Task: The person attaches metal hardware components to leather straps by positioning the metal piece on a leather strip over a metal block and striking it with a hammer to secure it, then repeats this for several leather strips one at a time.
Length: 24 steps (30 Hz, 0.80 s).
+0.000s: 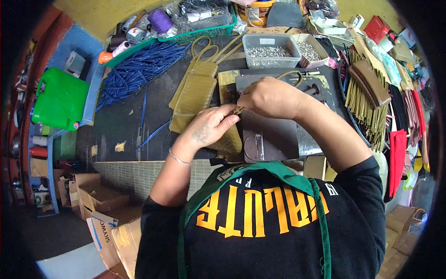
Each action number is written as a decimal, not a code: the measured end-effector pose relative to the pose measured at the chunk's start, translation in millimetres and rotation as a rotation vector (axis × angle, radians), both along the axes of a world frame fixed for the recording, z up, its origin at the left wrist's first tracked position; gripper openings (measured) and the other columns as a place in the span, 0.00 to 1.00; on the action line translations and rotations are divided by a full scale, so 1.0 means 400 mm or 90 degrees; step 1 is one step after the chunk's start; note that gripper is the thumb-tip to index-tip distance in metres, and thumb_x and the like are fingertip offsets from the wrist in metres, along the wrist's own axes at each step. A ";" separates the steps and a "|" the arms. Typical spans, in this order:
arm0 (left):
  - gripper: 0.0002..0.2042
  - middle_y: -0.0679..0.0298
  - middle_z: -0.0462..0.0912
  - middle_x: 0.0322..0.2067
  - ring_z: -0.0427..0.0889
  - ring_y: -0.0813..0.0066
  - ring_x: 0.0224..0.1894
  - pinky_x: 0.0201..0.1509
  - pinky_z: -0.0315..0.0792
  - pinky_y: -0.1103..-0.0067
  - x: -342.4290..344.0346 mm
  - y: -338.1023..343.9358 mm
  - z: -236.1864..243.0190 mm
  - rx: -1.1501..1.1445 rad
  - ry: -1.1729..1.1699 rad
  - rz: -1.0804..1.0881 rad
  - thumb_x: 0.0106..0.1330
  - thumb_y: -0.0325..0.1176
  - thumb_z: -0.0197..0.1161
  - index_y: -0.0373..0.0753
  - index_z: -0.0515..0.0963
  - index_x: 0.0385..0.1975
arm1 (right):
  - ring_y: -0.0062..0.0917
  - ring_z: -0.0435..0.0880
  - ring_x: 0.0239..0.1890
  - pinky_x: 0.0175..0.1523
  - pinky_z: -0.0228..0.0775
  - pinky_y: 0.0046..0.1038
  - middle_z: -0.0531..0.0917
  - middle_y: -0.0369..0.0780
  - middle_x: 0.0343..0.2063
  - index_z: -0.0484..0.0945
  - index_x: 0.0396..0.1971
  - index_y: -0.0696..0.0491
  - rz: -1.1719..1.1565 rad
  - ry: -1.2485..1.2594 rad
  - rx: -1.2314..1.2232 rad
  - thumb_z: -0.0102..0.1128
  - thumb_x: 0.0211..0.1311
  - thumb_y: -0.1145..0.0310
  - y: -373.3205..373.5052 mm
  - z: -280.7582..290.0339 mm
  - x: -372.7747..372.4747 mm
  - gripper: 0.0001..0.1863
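Note:
Above the dark work table, my left hand (210, 125) and my right hand (272, 96) meet fingertip to fingertip. Both are closed on a narrow olive strap (239, 111), of which only a short piece shows between them. A curved loop of olive cord (297, 76) emerges beyond my right hand. Under my left hand lies an olive textured leather panel (229, 141), partly covered by it. Left of it rests a stack of olive leather pieces (194, 93) with looped straps at its far end. What my right fingertips pinch is mostly hidden.
A grey board (274, 139) lies under my hands, bearing a clear round item. Behind stand a plastic tub of metal studs (272, 51) and a smaller tray (310, 51). Blue strips (139, 67) heap at left; olive strips (364, 95) lie at right. A green jerrycan (60, 98) stands far left.

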<state>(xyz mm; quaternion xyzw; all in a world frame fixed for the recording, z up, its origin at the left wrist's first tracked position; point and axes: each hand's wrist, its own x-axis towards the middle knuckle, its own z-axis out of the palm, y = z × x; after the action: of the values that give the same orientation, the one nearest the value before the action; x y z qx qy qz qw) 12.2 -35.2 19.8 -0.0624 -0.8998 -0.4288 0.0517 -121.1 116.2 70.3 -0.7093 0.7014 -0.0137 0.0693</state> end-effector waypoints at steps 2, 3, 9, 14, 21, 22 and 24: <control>0.19 0.53 0.77 0.29 0.77 0.57 0.36 0.40 0.69 0.72 -0.004 -0.014 0.027 -0.130 -0.097 -0.109 0.59 0.44 0.55 0.35 0.72 0.42 | 0.34 0.77 0.31 0.36 0.68 0.34 0.75 0.39 0.22 0.73 0.25 0.52 0.025 -0.013 -0.132 0.53 0.48 0.69 0.021 -0.019 0.012 0.05; 0.20 0.53 0.78 0.30 0.77 0.56 0.36 0.40 0.69 0.71 0.001 -0.014 0.040 -0.197 -0.113 -0.115 0.56 0.46 0.57 0.36 0.73 0.40 | 0.33 0.76 0.31 0.35 0.67 0.33 0.74 0.37 0.22 0.74 0.28 0.51 0.017 -0.002 -0.168 0.53 0.47 0.68 0.034 -0.025 0.020 0.07; 0.16 0.57 0.79 0.27 0.78 0.62 0.34 0.34 0.69 0.67 0.065 -0.078 0.089 -0.460 -0.140 0.013 0.48 0.44 0.63 0.37 0.74 0.27 | 0.30 0.76 0.35 0.36 0.66 0.31 0.75 0.37 0.27 0.76 0.32 0.50 -0.080 0.001 -0.220 0.54 0.48 0.64 0.090 -0.027 0.047 0.10; 0.10 0.54 0.78 0.24 0.80 0.62 0.29 0.30 0.71 0.68 0.143 -0.018 0.166 -0.621 -0.152 0.062 0.52 0.35 0.58 0.34 0.68 0.23 | 0.31 0.75 0.33 0.34 0.64 0.30 0.74 0.37 0.26 0.77 0.36 0.49 -0.117 -0.070 -0.266 0.56 0.50 0.63 0.090 -0.068 0.053 0.13; 0.14 0.47 0.77 0.22 0.79 0.53 0.27 0.31 0.73 0.65 0.072 0.019 0.157 -0.444 -0.439 -0.333 0.57 0.39 0.54 0.31 0.71 0.26 | 0.28 0.72 0.35 0.35 0.61 0.31 0.70 0.35 0.26 0.78 0.39 0.41 -0.233 -0.040 -0.184 0.51 0.52 0.61 0.143 -0.144 0.117 0.14; 0.19 0.52 0.77 0.19 0.78 0.58 0.23 0.28 0.72 0.68 0.037 0.025 0.141 -0.488 -0.439 -0.405 0.56 0.47 0.57 0.34 0.72 0.21 | 0.28 0.72 0.35 0.35 0.61 0.31 0.70 0.35 0.26 0.78 0.39 0.41 -0.248 -0.044 -0.188 0.51 0.52 0.61 0.151 -0.147 0.128 0.14; 0.18 0.59 0.74 0.17 0.75 0.68 0.20 0.25 0.70 0.75 -0.034 0.002 0.125 -0.346 -0.363 -0.385 0.53 0.47 0.60 0.35 0.73 0.19 | 0.28 0.72 0.36 0.36 0.61 0.31 0.70 0.36 0.28 0.78 0.41 0.40 -0.289 -0.028 -0.192 0.49 0.53 0.61 0.151 -0.149 0.142 0.15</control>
<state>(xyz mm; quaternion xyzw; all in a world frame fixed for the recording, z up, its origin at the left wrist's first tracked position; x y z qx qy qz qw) -1.4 -34.3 70.0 -0.2120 -0.8991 -0.1742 -0.3410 -64.4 176.7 10.6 -0.5359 0.8307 -0.1486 -0.0267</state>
